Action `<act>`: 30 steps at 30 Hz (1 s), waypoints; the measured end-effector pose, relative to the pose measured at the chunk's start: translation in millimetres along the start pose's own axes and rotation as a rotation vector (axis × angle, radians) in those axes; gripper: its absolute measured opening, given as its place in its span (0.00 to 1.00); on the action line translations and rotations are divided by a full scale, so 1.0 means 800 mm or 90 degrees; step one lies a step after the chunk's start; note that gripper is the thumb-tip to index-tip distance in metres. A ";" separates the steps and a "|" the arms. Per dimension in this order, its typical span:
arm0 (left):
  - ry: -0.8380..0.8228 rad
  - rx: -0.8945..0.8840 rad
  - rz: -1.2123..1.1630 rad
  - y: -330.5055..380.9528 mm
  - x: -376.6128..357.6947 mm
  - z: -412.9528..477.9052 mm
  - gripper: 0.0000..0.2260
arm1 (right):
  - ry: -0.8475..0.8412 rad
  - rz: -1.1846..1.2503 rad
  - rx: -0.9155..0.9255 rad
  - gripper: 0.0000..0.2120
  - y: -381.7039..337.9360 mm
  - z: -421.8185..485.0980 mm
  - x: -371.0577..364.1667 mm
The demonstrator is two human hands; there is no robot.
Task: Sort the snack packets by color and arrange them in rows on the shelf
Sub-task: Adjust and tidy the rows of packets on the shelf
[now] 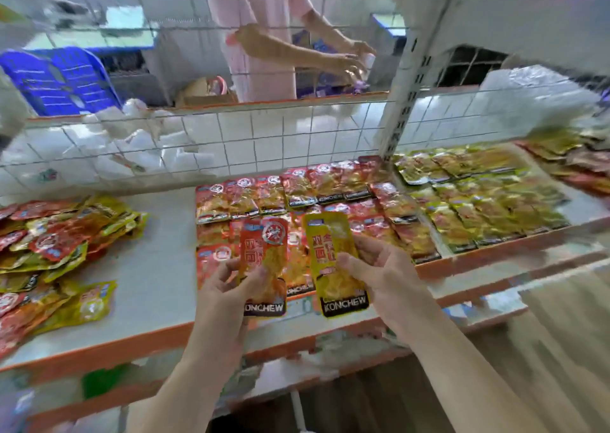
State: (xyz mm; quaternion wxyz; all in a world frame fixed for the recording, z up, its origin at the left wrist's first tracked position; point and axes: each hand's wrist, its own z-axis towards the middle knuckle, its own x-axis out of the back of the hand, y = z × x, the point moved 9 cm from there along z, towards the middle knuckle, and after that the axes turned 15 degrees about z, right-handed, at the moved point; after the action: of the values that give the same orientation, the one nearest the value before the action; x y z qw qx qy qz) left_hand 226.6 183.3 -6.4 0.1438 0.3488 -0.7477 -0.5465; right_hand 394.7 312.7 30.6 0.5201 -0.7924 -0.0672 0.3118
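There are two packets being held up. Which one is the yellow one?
The yellow packet is the one pinched in the right hand. The left hand holds the red packet, which carries a round white mark.

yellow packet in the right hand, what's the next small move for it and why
Probably carry the yellow packet rightward and lay it among the yellow rows. The right hand grips it over the red rows, where its color does not fit, and the yellow rows lie on that hand's side. The left hand holds a red packet over its own group.
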 end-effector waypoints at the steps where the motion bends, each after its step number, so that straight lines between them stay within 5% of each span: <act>1: -0.009 0.006 0.012 -0.006 -0.022 -0.008 0.19 | 0.010 -0.001 0.017 0.13 -0.011 -0.006 0.023; 6: 0.004 0.045 0.024 -0.035 -0.110 -0.038 0.32 | 0.029 -0.002 0.045 0.12 -0.051 -0.030 0.120; 11: 0.036 0.050 0.025 -0.059 -0.168 -0.054 0.16 | 0.025 -0.004 0.015 0.17 -0.068 -0.046 0.177; 17: 0.085 0.032 0.076 -0.059 -0.202 -0.058 0.13 | 0.022 -0.028 -0.026 0.08 -0.084 -0.042 0.216; 25: 0.131 -0.024 0.242 -0.047 -0.208 -0.025 0.05 | 0.028 -0.057 -0.020 0.07 -0.089 -0.008 0.226; 30: 0.114 -0.055 0.324 -0.034 -0.219 0.016 0.08 | 0.037 -0.105 -0.016 0.07 -0.082 0.022 0.228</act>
State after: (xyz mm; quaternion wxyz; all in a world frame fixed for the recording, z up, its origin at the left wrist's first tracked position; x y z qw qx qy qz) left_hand 354.4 307.3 -7.2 0.3569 0.1905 -0.7714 -0.4912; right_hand 543.9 434.5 5.1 0.5358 -0.7992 -0.1214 0.2439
